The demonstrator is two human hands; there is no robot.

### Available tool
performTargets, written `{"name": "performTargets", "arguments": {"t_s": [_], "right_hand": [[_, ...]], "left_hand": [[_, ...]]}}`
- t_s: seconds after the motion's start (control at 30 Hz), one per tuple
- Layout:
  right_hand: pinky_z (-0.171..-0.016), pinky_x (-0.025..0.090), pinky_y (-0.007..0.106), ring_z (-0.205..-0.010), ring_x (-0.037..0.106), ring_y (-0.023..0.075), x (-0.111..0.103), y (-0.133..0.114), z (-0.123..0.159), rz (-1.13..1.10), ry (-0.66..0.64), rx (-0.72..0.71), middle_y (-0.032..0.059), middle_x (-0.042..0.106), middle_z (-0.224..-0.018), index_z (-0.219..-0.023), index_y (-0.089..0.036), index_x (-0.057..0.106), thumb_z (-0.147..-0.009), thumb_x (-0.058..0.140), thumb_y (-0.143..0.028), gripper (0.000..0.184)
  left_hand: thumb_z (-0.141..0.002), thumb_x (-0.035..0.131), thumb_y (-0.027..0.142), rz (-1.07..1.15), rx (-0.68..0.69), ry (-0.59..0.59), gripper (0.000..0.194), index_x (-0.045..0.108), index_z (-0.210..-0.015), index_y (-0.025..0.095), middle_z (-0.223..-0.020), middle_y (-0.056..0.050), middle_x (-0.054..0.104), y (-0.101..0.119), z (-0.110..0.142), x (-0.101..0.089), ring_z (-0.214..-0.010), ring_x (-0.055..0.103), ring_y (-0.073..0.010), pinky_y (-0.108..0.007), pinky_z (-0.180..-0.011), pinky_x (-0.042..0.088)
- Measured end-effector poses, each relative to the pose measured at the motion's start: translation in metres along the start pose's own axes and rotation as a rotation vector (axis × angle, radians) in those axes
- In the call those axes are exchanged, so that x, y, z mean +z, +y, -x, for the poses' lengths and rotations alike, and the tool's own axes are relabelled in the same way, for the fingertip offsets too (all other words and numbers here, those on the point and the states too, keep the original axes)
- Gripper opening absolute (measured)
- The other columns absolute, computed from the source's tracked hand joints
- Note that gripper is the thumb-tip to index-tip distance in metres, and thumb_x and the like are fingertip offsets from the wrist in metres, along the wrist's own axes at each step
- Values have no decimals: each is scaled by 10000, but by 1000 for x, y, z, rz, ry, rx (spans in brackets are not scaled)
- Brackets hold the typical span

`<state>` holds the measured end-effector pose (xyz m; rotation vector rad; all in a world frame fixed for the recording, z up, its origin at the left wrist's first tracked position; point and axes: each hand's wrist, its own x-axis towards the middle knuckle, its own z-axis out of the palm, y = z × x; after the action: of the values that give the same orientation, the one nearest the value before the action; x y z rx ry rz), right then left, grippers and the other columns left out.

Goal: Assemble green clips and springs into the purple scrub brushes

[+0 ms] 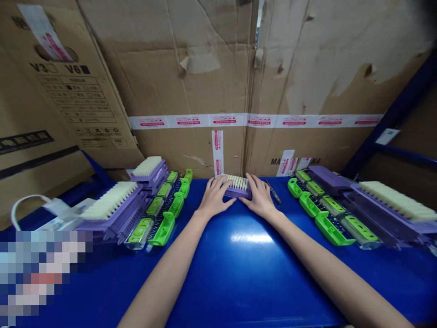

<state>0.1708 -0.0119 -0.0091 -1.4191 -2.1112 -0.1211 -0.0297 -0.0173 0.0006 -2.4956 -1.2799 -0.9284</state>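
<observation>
Left hand [215, 197], right hand [258, 197] clasping purple block [235, 193] near far edge of desk [239, 282] — bristles [236, 182] apparently in; green pieces [166, 228] leftward, untouched.

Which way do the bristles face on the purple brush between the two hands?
Upward: the pale bristles show on top, with the purple base beneath them.

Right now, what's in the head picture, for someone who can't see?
Left hand and right hand hold a purple brush at a blue table. More brushes and green parts sit on both sides; a thin tool lies by the right hand, cardboard stands behind.
</observation>
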Motion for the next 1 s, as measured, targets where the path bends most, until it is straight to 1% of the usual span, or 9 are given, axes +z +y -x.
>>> {"name": "performTargets", "arguments": {"t_s": [0.07, 0.13, 0.23, 0.3, 0.4, 0.57, 0.83, 1.0], "right_hand": [[-996, 287, 495, -1228, 398, 316, 1, 0, 0, 35, -5, 91, 171, 442, -1339, -1439, -164, 229, -791, 566, -385, 763], [-977, 307, 472, -1156, 461, 307, 1, -1, 0, 48, -55, 130, 169, 516, -1260, -1430, -138, 250, -813, 540, -368, 719], [-931, 345, 414, -1085, 508, 290, -2, -1, 0, 45, -161, 94, 178, 569, -1185, -1421, -95, 265, -854, 481, -335, 652], [-896, 363, 383, -1072, 515, 287, -4, -2, 0, 47, -200, 72, 188, 573, -1176, -1424, -77, 253, -867, 457, -320, 641], [-876, 366, 364, -1060, 520, 287, -6, -3, -1, 56, -212, 75, 193, 575, -1164, -1426, -71, 250, -873, 451, -318, 638], [-858, 373, 354, -1045, 527, 282, -7, -4, 0, 56, -208, 67, 186, 583, -1151, -1429, -100, 252, -875, 458, -305, 625], [-894, 362, 350, -1004, 547, 256, -6, -3, 1, 43, -198, 4, 157, 610, -1084, -1432, -105, 252, -879, 445, -285, 614], [-897, 356, 343, -1007, 545, 250, -7, -5, 0, 62, -208, 12, 156, 606, -1094, -1430, -105, 253, -881, 446, -281, 608]], "left_hand": [[-783, 596, 428, -61, -26, 28, 494, 502, -1224, 227, -1277, -107, 480, 0, -1, 0, -1201, 415, -277, -456, -1032, 299], [-782, 597, 449, -112, -37, 52, 481, 529, -1197, 217, -1213, -113, 507, -1, -1, 0, -1137, 446, -278, -447, -987, 345], [-768, 607, 481, -168, -39, 86, 495, 553, -1169, 195, -1159, -130, 519, -2, -1, 0, -1080, 459, -284, -452, -954, 367], [-761, 610, 498, -191, -42, 98, 505, 560, -1155, 187, -1143, -135, 521, -1, -1, 0, -1064, 461, -287, -460, -952, 367], [-755, 620, 492, -207, -40, 91, 510, 552, -1156, 184, -1148, -135, 522, -1, 0, 0, -1074, 461, -287, -467, -971, 353], [-762, 626, 454, -217, -52, 87, 502, 533, -1176, 185, -1210, -141, 504, -2, 0, 2, -1151, 440, -293, -481, -1023, 307], [-779, 612, 424, -222, -103, 77, 501, 511, -1200, 172, -1278, -159, 479, -6, 1, 6, -1245, 392, -304, -495, -1060, 270], [-794, 589, 436, -220, -124, 56, 509, 500, -1220, 171, -1319, -158, 465, -5, 1, 6, -1285, 363, -301, -499, -1080, 244]]}}
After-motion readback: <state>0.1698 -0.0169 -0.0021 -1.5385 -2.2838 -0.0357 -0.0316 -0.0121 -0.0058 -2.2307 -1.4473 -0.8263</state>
